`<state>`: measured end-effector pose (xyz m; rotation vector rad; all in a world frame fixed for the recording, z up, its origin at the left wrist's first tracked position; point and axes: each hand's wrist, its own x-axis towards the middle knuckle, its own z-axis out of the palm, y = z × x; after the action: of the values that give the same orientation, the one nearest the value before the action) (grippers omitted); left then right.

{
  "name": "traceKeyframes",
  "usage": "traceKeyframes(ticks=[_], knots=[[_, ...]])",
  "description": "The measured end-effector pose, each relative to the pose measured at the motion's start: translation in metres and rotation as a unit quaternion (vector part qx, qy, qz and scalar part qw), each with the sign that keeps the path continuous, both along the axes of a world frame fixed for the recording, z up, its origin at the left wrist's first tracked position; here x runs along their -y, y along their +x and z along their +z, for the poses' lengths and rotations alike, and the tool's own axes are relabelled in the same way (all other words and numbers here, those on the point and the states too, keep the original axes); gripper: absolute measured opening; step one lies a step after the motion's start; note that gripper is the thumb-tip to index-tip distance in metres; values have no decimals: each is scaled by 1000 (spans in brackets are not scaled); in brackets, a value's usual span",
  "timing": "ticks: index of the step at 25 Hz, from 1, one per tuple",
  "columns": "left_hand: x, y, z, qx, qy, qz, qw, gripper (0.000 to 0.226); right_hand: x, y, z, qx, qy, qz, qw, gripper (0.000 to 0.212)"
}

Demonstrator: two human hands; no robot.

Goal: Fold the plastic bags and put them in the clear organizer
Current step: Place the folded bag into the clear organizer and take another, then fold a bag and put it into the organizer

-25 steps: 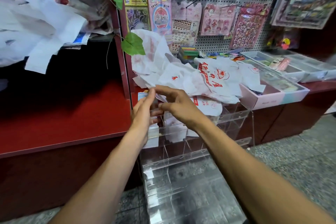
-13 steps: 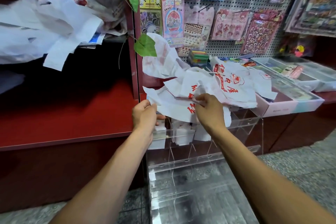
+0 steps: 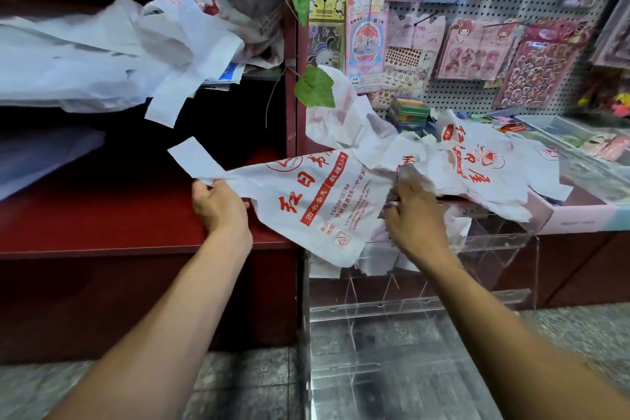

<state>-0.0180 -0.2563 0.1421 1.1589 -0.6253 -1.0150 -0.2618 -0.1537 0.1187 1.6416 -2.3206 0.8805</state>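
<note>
A white plastic bag with red print (image 3: 320, 201) is stretched out in the air between both hands, its long axis running roughly left to right and rising slightly toward the right, one handle strip poking up and left past the left hand (image 3: 218, 204). The left grip is clenched on the bag's handle end, above the red shelf (image 3: 102, 215). The right hand (image 3: 414, 218) pinches the bag's other end, fingers curled into the crumpled plastic, just above the clear organizer (image 3: 419, 283). Folded white bags (image 3: 375, 259) sit in the organizer's upper compartments, directly under the hanging bag. Behind the right hand a heap of loose printed bags (image 3: 477, 167) lies over the pink trays (image 3: 579, 218), touching the held bag. The space above the red shelf lies open to the left.
</note>
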Motion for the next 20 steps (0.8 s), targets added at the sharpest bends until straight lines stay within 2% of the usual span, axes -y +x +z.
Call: traceKeyframes(ticks=[4, 7, 10, 12, 15, 17, 20], knots=[[4, 47, -6, 33, 35, 23, 999, 21, 11, 32, 15, -67, 1, -20, 998, 16], [4, 71, -13, 54, 56, 27, 997, 23, 20, 56, 19, -80, 2, 64, 995, 20], [5, 94, -14, 61, 64, 36, 995, 26, 29, 90, 18, -75, 8, 156, 985, 14], [6, 109, -16, 68, 68, 43, 994, 29, 37, 116, 15, -65, 45, 222, 972, 19], [7, 128, -19, 71, 58, 45, 995, 27, 51, 146, 1, -65, 158, 308, 936, 25], [10, 141, -22, 71, 48, 49, 995, 25, 61, 161, -8, -87, 233, 328, 911, 29], [17, 159, -27, 72, 36, 47, 996, 22, 74, 178, -13, -114, 257, 303, 910, 36]])
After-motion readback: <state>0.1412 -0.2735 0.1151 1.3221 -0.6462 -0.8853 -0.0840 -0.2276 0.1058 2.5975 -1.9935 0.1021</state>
